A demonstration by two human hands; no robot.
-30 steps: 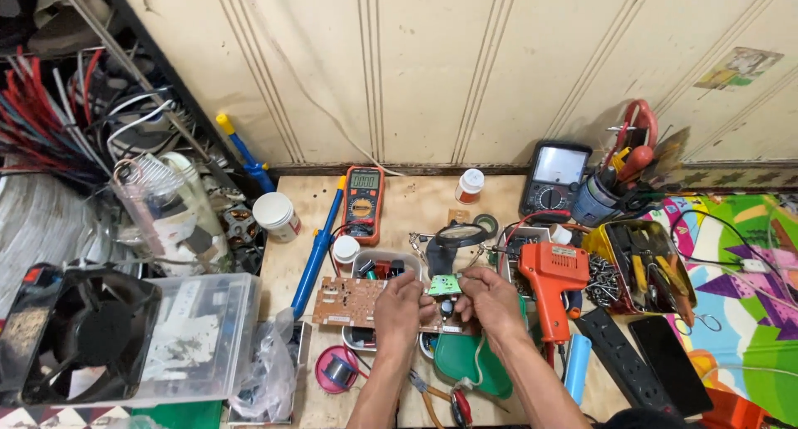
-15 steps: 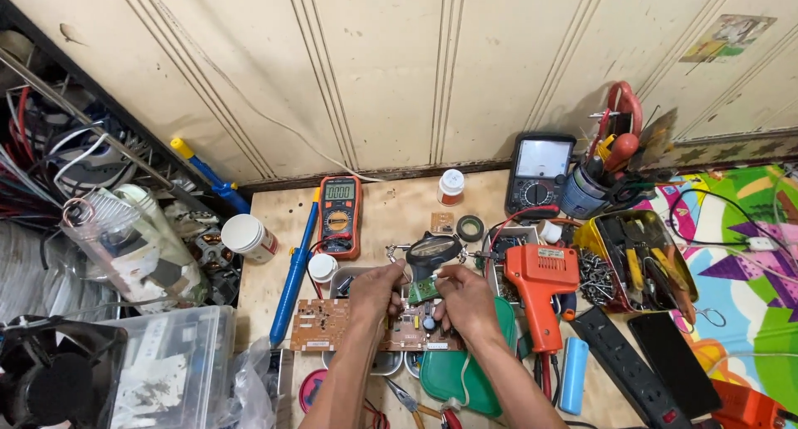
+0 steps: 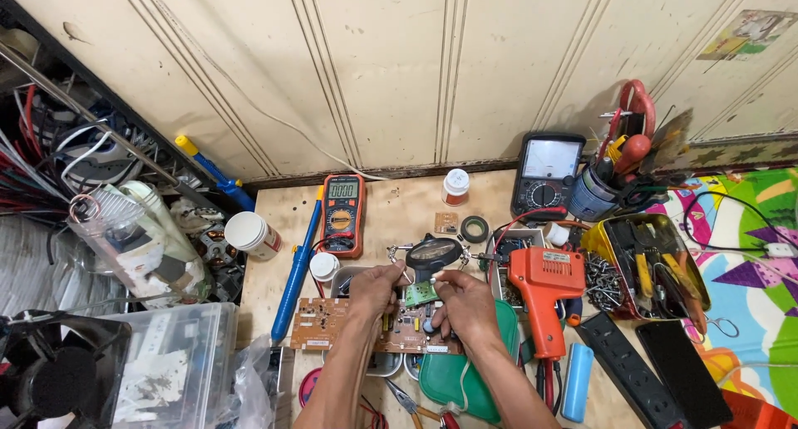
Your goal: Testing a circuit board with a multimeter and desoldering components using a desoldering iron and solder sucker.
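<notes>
Head view: both forearms were extended up from the lower edge over the pale wooden bench (image 3: 391, 213), wrists bent inward. The left hand (image 3: 374, 289) and the right hand (image 3: 467, 306) were pinched narrowly on either side of a small green circuit board (image 3: 421, 293), held just below the round black-rimmed magnifier on a metal clamp stand (image 3: 434, 251). Beneath the hands a larger flat brown circuit board (image 3: 320, 333) studded with components was laid. A glossy orange plastic soldering gun (image 3: 544, 292) was set just right of the right hand.
</notes>
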